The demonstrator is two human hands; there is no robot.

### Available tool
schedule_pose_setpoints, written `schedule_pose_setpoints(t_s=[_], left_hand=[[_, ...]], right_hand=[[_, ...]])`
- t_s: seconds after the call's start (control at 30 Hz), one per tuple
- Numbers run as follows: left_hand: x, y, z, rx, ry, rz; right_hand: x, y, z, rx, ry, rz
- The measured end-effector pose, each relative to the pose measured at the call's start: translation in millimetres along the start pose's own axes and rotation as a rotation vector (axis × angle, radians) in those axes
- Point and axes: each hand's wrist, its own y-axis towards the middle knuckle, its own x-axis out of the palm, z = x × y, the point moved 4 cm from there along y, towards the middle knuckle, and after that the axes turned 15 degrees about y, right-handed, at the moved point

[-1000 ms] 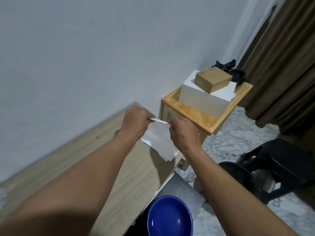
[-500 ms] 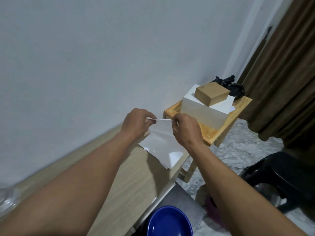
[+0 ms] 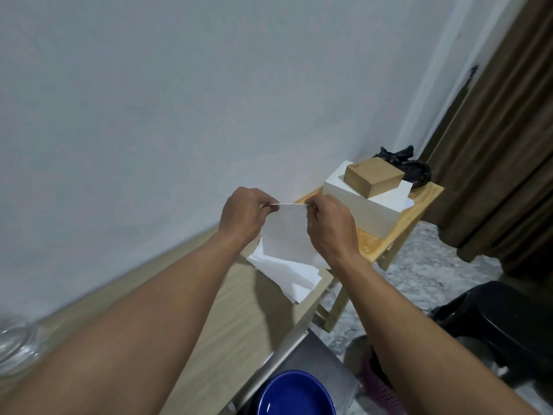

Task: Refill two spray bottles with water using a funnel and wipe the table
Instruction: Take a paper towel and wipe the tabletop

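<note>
White wall [image 3: 149,115] fills the upper half of my feed, and a pale wood table [image 3: 239,324] runs along its foot from 8 o'clock towards the centre. At the 8 o'clock edge a clear glass thing [image 3: 15,345] sits on the table, cut off by the frame, so I cannot tell what it is.

Both forearms reach in from the bottom. The left hand [image 3: 242,217] is just left of centre, its fingers curled, with thumb and forefinger pinching the top left corner of a white sheet [image 3: 287,232]. The sheet hangs between the hands, raised above the table's far end. Below it, at its 6 o'clock, a loose pile of white sheets [image 3: 293,277] lies on the table at its end edge. I cannot tell whether the held sheet touches the pile. The right hand [image 3: 332,226] pinches the sheet's top right corner, fingers curled in the same way.

At 6 o'clock, below the table edge, I see a blue bowl [image 3: 296,396] on a grey surface. At the right hand's 2 o'clock stands a wooden stool [image 3: 419,202] carrying a white box [image 3: 368,217], a brown box [image 3: 374,176] resting on top of that, and a black bag [image 3: 413,169] behind. A brown curtain [image 3: 508,145] hangs at 3 o'clock, with a black chair [image 3: 502,319] at 4 o'clock on the floor.
</note>
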Motion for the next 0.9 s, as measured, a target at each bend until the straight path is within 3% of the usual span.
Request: schedule_pose_setpoints(t_s=[0.3,0.5,0.9], left_hand=[[-30,-1,-10,-0.108,-0.223,-0.064],[-82,-27,-41,-0.190,-0.326,-0.004],[-231,-176,-146,-0.390,-0.279,0.209]], right_hand=[[-13,9,-21,0.045,0.009,-0.094],[-3,12,-67,-0.026,0.157,-0.182],[76,-48,-227,-0.222,0.378,-0.553]])
